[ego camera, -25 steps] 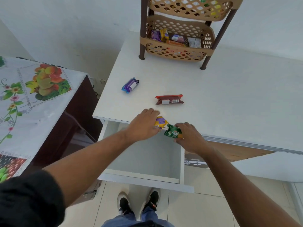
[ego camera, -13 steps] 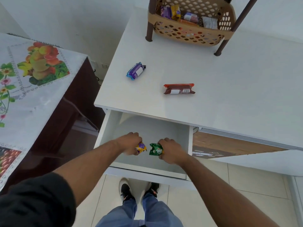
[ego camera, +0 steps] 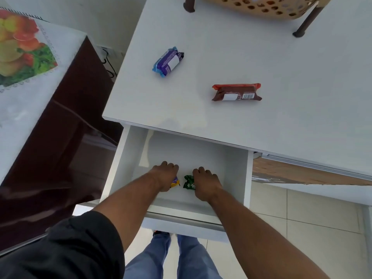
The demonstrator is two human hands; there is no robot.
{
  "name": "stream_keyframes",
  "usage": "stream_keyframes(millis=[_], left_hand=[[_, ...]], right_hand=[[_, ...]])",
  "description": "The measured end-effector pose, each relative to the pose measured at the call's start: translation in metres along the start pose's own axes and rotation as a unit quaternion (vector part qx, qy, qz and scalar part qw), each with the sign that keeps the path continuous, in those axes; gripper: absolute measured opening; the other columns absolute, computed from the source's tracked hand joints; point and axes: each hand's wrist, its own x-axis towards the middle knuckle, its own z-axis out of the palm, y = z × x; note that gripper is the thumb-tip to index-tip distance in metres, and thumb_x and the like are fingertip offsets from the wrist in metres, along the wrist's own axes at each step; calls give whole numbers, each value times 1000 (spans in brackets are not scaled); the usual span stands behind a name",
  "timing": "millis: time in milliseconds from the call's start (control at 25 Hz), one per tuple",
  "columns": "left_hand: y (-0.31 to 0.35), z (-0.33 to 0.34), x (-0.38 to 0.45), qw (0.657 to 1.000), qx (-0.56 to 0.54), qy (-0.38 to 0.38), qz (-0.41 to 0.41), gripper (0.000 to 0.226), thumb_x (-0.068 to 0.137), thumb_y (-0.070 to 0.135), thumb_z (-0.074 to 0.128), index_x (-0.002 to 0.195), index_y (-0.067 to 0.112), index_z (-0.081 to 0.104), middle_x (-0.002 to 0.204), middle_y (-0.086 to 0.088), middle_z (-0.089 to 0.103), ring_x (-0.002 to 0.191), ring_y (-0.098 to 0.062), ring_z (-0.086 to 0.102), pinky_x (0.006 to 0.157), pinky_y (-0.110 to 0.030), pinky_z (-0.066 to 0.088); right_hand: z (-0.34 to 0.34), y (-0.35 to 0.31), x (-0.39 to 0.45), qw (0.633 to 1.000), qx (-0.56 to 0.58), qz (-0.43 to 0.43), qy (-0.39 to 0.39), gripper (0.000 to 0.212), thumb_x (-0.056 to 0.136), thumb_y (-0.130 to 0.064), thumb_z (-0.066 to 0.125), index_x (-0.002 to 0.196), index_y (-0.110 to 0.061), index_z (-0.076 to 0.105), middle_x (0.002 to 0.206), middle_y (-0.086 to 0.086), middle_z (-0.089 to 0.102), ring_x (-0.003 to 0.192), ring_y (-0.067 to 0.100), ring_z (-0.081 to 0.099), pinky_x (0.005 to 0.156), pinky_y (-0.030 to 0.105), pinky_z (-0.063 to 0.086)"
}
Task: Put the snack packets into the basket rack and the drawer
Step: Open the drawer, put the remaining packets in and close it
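Head view: inside the open white drawer (ego camera: 248,178), near its front wall, the left hand (ego camera: 164,176) grips a yellow-and-purple snack packet (ego camera: 175,182) and the right hand (ego camera: 205,182) grips a green packet (ego camera: 188,183) printed "Go…", the rest hidden; bare drawer floor lies behind both. On the white tabletop (ego camera: 281,117), a purple packet (ego camera: 168,62) lies toward the left edge and a brown packet with a barcode (ego camera: 236,92) lies toward the front edge, well apart, with the basket rack (ego camera: 261,8) at the rear edge.

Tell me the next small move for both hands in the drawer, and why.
Probably let go: the left hand holds the yellow packet and the right hand the green packet, both low inside the open drawer. Then withdraw for the purple packet and brown packet on the tabletop.
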Motion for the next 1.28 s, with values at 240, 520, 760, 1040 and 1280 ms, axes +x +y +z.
stream_keyframes(millis=[240, 520, 760, 1040, 1280], left_hand=[[9, 6, 8, 1000, 1, -8, -2, 72, 84, 8, 71, 144, 5, 32, 138, -14, 44, 126, -30, 43, 87, -43, 48], [20, -4, -5, 999, 34, 40, -9, 67, 83, 15, 68, 141, 8, 36, 135, -13, 46, 120, -29, 47, 80, -39, 42], [38, -59, -70, 976, -45, 208, 45, 21, 83, 16, 60, 103, 20, 58, 101, 2, 58, 90, -20, 58, 63, -27, 33], [17, -184, -93, 805, -217, 551, 44, 21, 79, 13, 48, 95, 15, 61, 93, -1, 61, 91, -23, 54, 75, -37, 47], [-24, -273, -31, 833, -153, 505, -167, 57, 92, 27, 61, 141, 7, 42, 143, -16, 43, 129, -36, 41, 98, -49, 41]], right_hand=[[15, -4, 12, 1000, -7, -15, -6, 48, 83, -7, 58, 130, -7, 46, 127, 13, 49, 112, 32, 51, 88, 41, 41], [11, -3, 9, 1000, 12, -21, 3, 56, 83, -24, 69, 132, -10, 45, 128, 11, 50, 113, 30, 50, 88, 40, 42], [-43, -13, -36, 981, 25, -98, 167, 29, 93, -33, 53, 112, -13, 60, 101, 6, 64, 89, 26, 61, 69, 35, 46], [-151, 6, -80, 862, 32, -191, 468, 17, 97, -26, 60, 94, -10, 65, 87, 4, 62, 79, 22, 54, 68, 35, 46], [-248, 46, -49, 892, 7, -34, 450, 69, 83, -35, 75, 142, -16, 45, 148, 5, 43, 137, 26, 38, 110, 43, 36]])
